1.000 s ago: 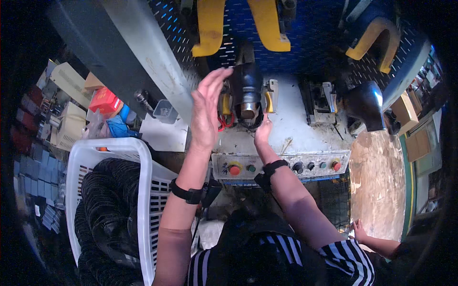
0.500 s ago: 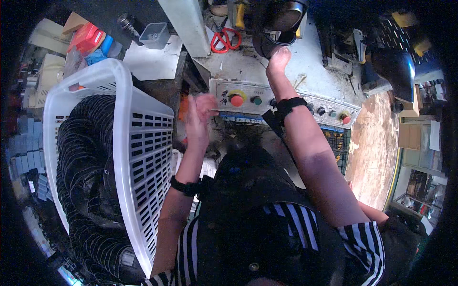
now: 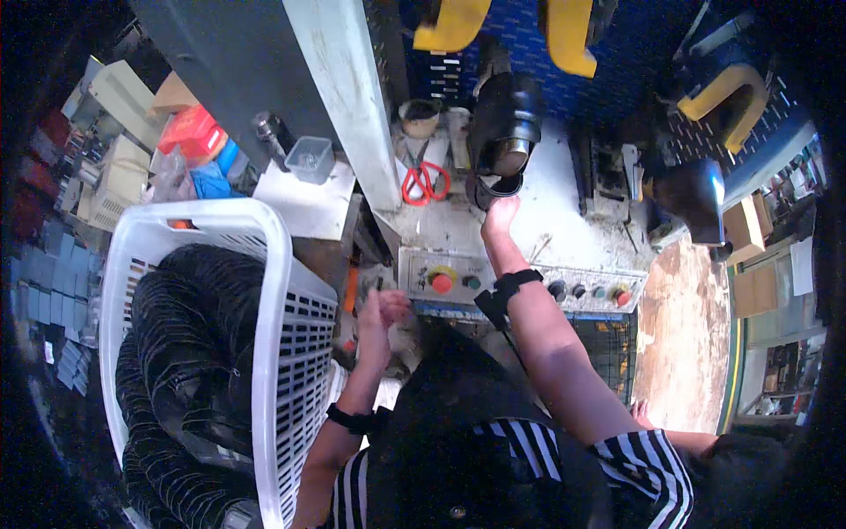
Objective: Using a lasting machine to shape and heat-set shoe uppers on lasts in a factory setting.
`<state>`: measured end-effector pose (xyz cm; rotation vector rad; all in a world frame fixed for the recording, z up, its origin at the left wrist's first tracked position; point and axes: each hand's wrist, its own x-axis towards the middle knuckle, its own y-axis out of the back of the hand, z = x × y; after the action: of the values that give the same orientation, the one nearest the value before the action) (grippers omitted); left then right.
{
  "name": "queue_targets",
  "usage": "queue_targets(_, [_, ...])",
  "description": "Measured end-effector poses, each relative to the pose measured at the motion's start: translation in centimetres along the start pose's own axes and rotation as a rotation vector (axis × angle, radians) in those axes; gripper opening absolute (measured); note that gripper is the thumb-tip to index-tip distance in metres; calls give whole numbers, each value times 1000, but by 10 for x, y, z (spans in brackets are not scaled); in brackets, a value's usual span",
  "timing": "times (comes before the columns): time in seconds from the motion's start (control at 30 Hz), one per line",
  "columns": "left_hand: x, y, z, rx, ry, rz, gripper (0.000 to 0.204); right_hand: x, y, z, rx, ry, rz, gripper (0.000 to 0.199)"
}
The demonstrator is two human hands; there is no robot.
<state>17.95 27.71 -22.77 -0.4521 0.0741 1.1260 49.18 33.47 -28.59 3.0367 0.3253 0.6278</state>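
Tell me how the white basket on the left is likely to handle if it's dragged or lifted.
The white basket would probably feel heavy, since stacked black pieces fill much of it. Its slotted plastic wall may flex a little under that load. The broad base of stacked contents suggests it's unlikely to roll, though its underside is hidden.

The left hand point(image 3: 382, 310) now sits lower, just left of centre, and the red-handled scissors point(image 3: 415, 187) show more fully above it
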Motion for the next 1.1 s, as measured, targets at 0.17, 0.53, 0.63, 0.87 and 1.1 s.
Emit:
queue_targets(0.17, [-2,-11,3,127,26,-75,60,21,-21,-25,372,-463,9,56])
queue_targets(0.53, [-61,-26,33,321,-229,-124,30,-15,-59,8,607,-399,-932,38])
queue_targets(0.63, [-124,-31,83,450,-309,-56,26,-36,-71,15,643,-482,-1029,38])
queue_targets(0.87, [-300,25,191,935,-434,467,15,12,-27,40,625,-597,-923,38])
queue_targets(1.1, [-469,194,227,1519,-191,1531,16,36,-6,12,623,-676,-699,38])
